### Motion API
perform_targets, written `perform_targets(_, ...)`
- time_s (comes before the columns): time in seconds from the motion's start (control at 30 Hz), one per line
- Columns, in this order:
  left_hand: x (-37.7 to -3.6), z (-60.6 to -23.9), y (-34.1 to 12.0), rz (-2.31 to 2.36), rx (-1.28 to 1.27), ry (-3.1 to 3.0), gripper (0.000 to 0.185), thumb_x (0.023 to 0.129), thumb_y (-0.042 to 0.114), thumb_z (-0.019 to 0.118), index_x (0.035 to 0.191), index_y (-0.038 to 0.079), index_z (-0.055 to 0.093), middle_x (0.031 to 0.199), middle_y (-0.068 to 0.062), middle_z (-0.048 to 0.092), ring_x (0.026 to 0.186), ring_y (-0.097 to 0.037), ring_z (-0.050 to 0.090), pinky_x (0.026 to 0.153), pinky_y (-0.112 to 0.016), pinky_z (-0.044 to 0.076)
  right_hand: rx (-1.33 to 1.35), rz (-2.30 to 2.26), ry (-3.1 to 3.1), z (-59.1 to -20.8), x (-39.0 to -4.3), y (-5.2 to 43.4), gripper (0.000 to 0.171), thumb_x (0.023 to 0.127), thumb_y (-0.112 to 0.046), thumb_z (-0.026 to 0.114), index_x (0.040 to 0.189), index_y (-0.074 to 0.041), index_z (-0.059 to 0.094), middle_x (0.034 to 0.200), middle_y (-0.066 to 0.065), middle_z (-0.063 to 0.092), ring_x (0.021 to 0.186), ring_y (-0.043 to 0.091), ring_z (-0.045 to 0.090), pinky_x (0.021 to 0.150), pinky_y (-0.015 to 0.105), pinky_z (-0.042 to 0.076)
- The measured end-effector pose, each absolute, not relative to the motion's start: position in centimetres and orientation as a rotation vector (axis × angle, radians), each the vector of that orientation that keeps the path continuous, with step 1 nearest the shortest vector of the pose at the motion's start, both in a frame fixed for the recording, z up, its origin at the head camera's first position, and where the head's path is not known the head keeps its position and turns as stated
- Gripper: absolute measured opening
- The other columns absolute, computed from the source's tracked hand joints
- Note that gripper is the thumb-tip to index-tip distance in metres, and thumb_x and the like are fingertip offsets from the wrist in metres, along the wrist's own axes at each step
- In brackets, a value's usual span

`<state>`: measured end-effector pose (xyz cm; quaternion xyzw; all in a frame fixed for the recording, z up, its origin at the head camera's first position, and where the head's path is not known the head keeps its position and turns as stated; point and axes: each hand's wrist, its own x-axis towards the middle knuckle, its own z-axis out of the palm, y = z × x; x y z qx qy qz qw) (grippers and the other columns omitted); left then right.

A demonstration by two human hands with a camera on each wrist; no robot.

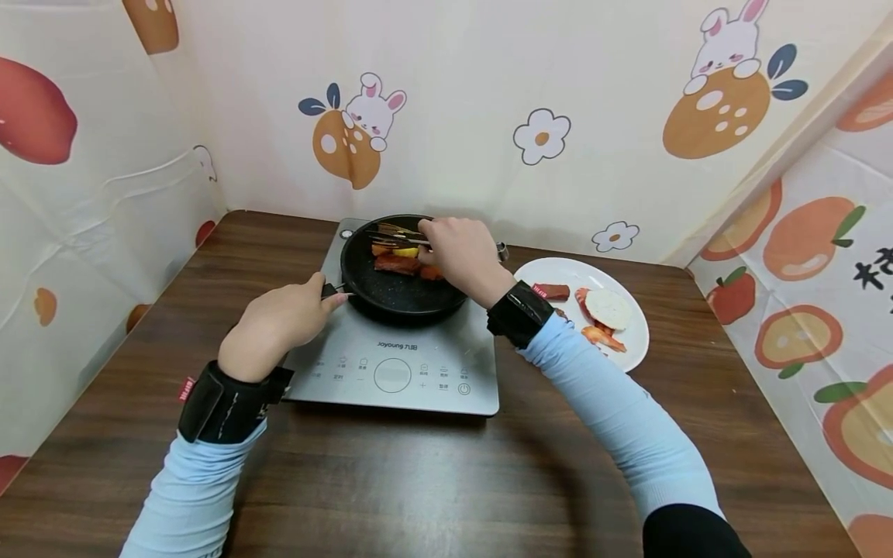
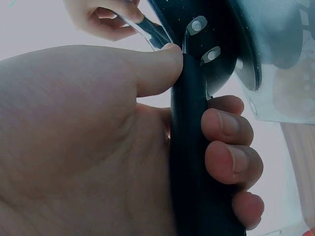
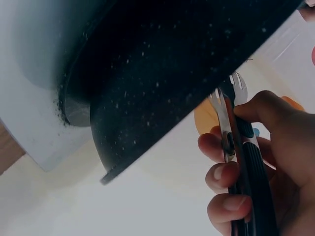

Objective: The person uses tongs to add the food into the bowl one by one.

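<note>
A black frying pan (image 1: 398, 298) is over the silver induction cooker (image 1: 481, 364). My left hand (image 1: 279, 318) grips its black handle (image 2: 189, 147), thumb along one side and fingers curled round the other. Food lies inside the pan, including a reddish-brown meat piece (image 1: 398, 265) and a yellow piece (image 1: 407, 253). Above the pan's far right side, my right hand (image 1: 463, 256) holds metal tongs with dark grips (image 3: 256, 187). Their tines reach over the food in the head view; whether they pinch any piece cannot be made out. The pan wall hides the food from the right wrist view.
To the cooker's right stands a white plate (image 1: 638, 356) bearing a round white slice (image 1: 608, 308), a shrimp (image 1: 601, 338) and a meat strip (image 1: 553, 291). Brown wooden table (image 1: 391, 480) extends in front. Printed cloth walls (image 1: 460, 101) enclose the back and sides.
</note>
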<state>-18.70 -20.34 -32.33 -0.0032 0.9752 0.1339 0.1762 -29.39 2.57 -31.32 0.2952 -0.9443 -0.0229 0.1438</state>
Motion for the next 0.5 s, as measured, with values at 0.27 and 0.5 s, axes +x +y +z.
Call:
perform_targets(0.27, -18.71, -32.4, -20.32, 0.375, -0.002, 2.762, 0.075, 0.111, 0.048, 0.028, 0.161, -0.005, 0.013, 0.152, -0.038, 0.039, 0.13, -0.053, 0.052, 0.094, -0.064, 0.05, 0.787, -0.053, -2.783, -31.49, -29.27, 2.79, 0.025, 0.1, -0.038, 0.059, 0.098, -0.013, 0.062, 0.088, 0.002, 0.064, 0.074, 0.02, 0.062, 0.061, 0.04, 0.052)
perform_targets(0.5, -18.7, -32.31, -20.28, 0.369, -0.005, 2.774, 0.074, 0.111, 0.048, 0.029, 0.16, -0.005, 0.015, 0.151, -0.038, 0.041, 0.129, -0.053, 0.053, 0.095, -0.065, 0.049, 0.758, 0.018, -2.822, -31.15, -28.9, 2.93, 0.032, 0.099, -0.044, 0.059, 0.104, -0.013, 0.062, 0.094, 0.003, 0.064, 0.078, 0.019, 0.062, 0.062, 0.039, 0.052)
